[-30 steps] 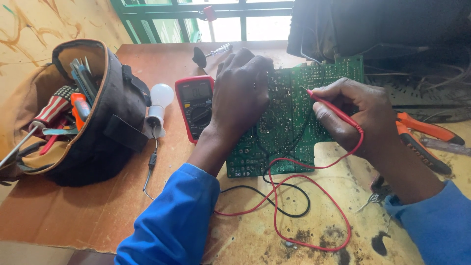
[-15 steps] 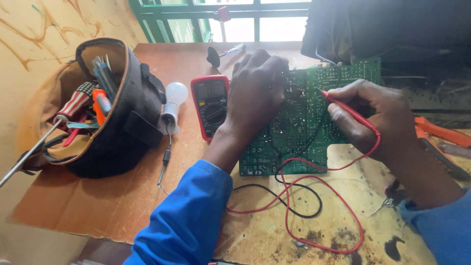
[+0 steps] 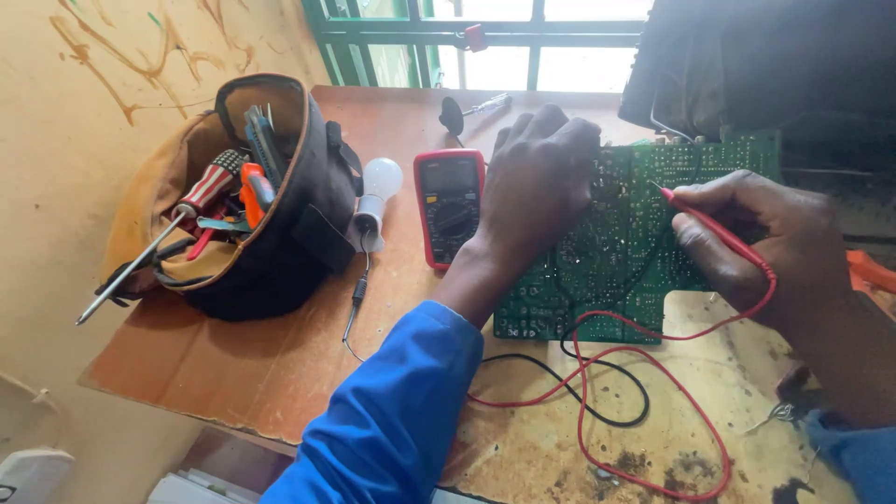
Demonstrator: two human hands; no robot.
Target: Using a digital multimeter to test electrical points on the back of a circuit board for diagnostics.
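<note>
A green circuit board (image 3: pixel 635 252) lies solder side up on the worktable. My left hand (image 3: pixel 537 182) rests on its left part with fingers curled; a black lead runs under the hand, but I cannot see what the fingers hold. My right hand (image 3: pixel 761 238) pinches a red test probe (image 3: pixel 709 224), its tip touching the board near the middle. Red and black leads (image 3: pixel 597 401) loop across the table below the board. A red multimeter (image 3: pixel 448 205) lies flat just left of my left hand.
An open tool bag (image 3: pixel 238 201) with screwdrivers and pliers sits at the left. A white bulb (image 3: pixel 373 191) with a cable lies beside it. A screwdriver (image 3: pixel 490 103) is near the window. A dark appliance casing (image 3: pixel 765 65) stands behind the board. An orange tool handle (image 3: pixel 873 271) is at the right edge.
The view has shifted so everything sits further right and lower in frame. Both hands stay on the board, and the red probe tip has barely moved.
</note>
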